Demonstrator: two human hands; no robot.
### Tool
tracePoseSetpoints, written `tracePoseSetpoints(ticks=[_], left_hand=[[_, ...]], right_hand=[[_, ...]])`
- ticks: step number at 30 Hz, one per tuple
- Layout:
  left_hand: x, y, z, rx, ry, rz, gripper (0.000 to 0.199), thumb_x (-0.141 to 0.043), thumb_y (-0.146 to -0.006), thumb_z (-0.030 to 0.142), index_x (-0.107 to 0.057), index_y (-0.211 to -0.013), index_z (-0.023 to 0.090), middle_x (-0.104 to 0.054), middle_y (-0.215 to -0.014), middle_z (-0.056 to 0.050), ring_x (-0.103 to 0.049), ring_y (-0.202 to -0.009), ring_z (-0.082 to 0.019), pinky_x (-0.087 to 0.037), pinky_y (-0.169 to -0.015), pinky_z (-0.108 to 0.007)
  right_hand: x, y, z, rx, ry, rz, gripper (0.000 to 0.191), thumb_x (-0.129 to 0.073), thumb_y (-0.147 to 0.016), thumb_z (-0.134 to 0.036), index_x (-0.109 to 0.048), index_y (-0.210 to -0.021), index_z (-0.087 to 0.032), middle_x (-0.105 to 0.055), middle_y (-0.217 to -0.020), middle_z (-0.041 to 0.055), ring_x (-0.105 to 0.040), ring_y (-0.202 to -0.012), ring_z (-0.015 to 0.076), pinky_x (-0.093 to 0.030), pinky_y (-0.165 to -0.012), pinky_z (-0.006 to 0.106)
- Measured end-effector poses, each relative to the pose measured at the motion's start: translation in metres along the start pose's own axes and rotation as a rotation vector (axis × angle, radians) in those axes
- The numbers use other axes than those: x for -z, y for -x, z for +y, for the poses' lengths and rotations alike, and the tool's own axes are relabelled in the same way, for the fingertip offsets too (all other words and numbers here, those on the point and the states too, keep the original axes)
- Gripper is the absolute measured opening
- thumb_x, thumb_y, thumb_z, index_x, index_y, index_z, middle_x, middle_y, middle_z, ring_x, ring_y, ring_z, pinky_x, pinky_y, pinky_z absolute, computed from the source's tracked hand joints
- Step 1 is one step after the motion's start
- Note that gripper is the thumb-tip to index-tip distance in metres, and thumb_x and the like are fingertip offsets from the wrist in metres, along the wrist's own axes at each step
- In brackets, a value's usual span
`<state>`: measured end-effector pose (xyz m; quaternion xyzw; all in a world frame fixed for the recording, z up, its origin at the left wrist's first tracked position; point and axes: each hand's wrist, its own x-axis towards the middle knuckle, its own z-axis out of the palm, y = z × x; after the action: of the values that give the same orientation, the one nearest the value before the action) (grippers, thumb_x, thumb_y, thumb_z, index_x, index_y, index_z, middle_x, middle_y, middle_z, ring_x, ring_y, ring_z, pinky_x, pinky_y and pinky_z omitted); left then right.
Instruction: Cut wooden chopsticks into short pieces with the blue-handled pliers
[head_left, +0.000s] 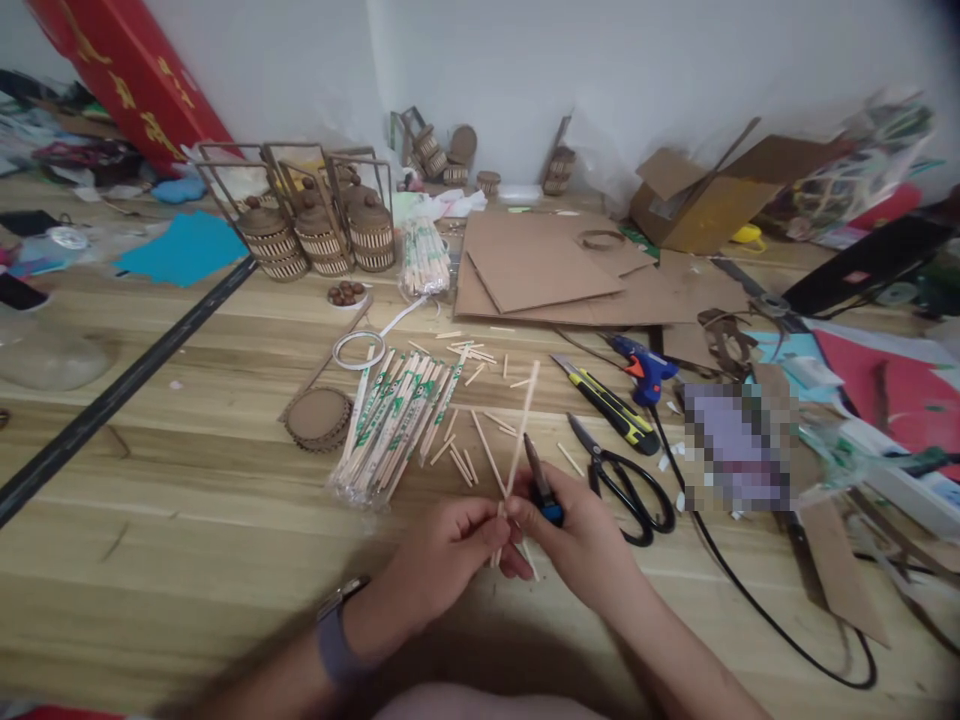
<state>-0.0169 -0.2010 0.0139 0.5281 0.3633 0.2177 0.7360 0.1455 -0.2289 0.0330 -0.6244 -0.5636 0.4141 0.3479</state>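
Observation:
Near the table's front, my left hand [450,545] and my right hand [574,535] meet, fingers closed on a pair of pale wooden chopsticks [523,425] whose far ends spread into a V. A dark-tipped hand tool with a blue handle [550,500], perhaps pliers, is also tucked in my right hand; its lower part is hidden. Just beyond lie short cut stick pieces [463,465]. To the left is a bundle of paper-sleeved chopsticks [401,410]. Black-handled scissors [626,490] rest right of my right hand, below a yellow-and-black utility knife [611,410].
A blue glue gun [645,370] lies at right, its black cable curving forward. Cardboard sheets [540,265] lie at the back. Small stick-and-cardboard baskets [274,240] stand back left, near brown beads [346,293]. A round cardboard piece [318,418] sits left of the bundle.

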Motion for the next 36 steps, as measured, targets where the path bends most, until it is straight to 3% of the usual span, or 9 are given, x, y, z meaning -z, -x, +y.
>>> tracePoseSetpoints(ticks=[6,10,16,20,23,25,29,32,36], left_hand=[[0.005,-0.006,-0.001,0.021,0.251,0.196,0.039,-0.065,-0.079,0.057,-0.064,-0.076,0.018,-0.064,-0.068,-0.001,-0.057,-0.065,-0.016,-0.042,-0.065,-0.026],[0.002,-0.006,-0.002,0.015,0.311,0.171,0.038,-0.068,-0.076,0.056,-0.064,-0.075,0.018,-0.065,-0.073,-0.002,-0.059,-0.070,-0.017,-0.045,-0.069,-0.027],[-0.003,-0.005,-0.001,-0.013,0.310,0.146,0.037,-0.068,-0.076,0.055,-0.065,-0.074,0.018,-0.067,-0.073,-0.002,-0.060,-0.071,-0.017,-0.047,-0.072,-0.028],[0.003,-0.002,0.004,-0.036,0.185,0.262,0.037,-0.065,-0.079,0.055,-0.067,-0.075,0.018,-0.069,-0.079,-0.005,-0.060,-0.077,-0.020,-0.046,-0.075,-0.030],[0.009,0.001,0.009,-0.082,0.116,0.366,0.034,-0.068,-0.078,0.054,-0.069,-0.074,0.020,-0.071,-0.091,-0.006,-0.061,-0.093,-0.024,-0.044,-0.088,-0.033],[0.010,0.003,0.010,-0.116,0.141,0.294,0.035,-0.070,-0.076,0.055,-0.068,-0.070,0.021,-0.071,-0.090,-0.006,-0.061,-0.094,-0.025,-0.044,-0.091,-0.034],[0.004,0.005,0.004,-0.060,0.286,0.039,0.041,-0.071,-0.074,0.061,-0.065,-0.070,0.020,-0.064,-0.072,-0.004,-0.060,-0.069,-0.020,-0.050,-0.069,-0.031],[0.002,0.005,0.001,-0.060,0.337,0.034,0.040,-0.071,-0.076,0.057,-0.065,-0.071,0.018,-0.066,-0.081,-0.005,-0.058,-0.064,-0.016,-0.050,-0.064,-0.029],[0.007,0.005,0.003,-0.074,0.364,0.128,0.036,-0.073,-0.076,0.054,-0.066,-0.072,0.019,-0.067,-0.096,-0.006,-0.058,-0.060,-0.014,-0.048,-0.053,-0.027]], right_hand=[[-0.007,0.007,0.003,0.105,0.173,0.008,0.040,-0.076,-0.071,-0.029,-0.064,-0.108,-0.021,-0.066,-0.090,0.0045,-0.064,-0.083,0.0248,-0.052,-0.076,0.036],[-0.012,0.008,0.007,0.171,0.259,0.018,0.042,-0.071,-0.077,-0.020,-0.059,-0.117,-0.021,-0.063,-0.098,0.0085,-0.064,-0.088,0.0266,-0.054,-0.079,0.040],[-0.016,0.009,0.014,0.178,0.258,0.052,0.041,-0.068,-0.080,-0.023,-0.056,-0.118,-0.018,-0.063,-0.100,0.0102,-0.064,-0.092,0.0276,-0.053,-0.082,0.042],[-0.012,0.009,0.006,0.038,0.152,0.083,0.034,-0.073,-0.074,-0.035,-0.057,-0.100,-0.021,-0.064,-0.086,0.0045,-0.062,-0.079,0.0240,-0.051,-0.071,0.036],[-0.005,0.008,-0.002,-0.085,0.037,0.032,0.034,-0.073,-0.072,-0.049,-0.053,-0.077,-0.022,-0.054,-0.068,-0.0023,-0.051,-0.064,0.0172,-0.043,-0.059,0.029],[-0.003,0.008,-0.004,-0.141,-0.148,-0.121,0.039,-0.072,-0.073,-0.055,-0.053,-0.077,-0.022,-0.049,-0.066,-0.0045,-0.045,-0.061,0.0138,-0.038,-0.055,0.026],[-0.010,0.010,0.001,-0.334,-0.658,-0.441,0.050,-0.079,-0.066,-0.059,-0.053,-0.086,-0.021,-0.046,-0.063,-0.0082,-0.039,-0.052,0.0078,-0.030,-0.050,0.021],[-0.016,0.012,0.007,-0.432,-0.839,-0.485,0.050,-0.084,-0.061,-0.052,-0.054,-0.086,-0.020,-0.050,-0.063,-0.0085,-0.042,-0.049,0.0055,-0.031,-0.050,0.020],[-0.016,0.014,0.003,-0.478,-0.851,-0.457,0.041,-0.082,-0.061,-0.036,-0.060,-0.091,-0.017,-0.061,-0.074,-0.0025,-0.057,-0.061,0.0105,-0.043,-0.059,0.024]])
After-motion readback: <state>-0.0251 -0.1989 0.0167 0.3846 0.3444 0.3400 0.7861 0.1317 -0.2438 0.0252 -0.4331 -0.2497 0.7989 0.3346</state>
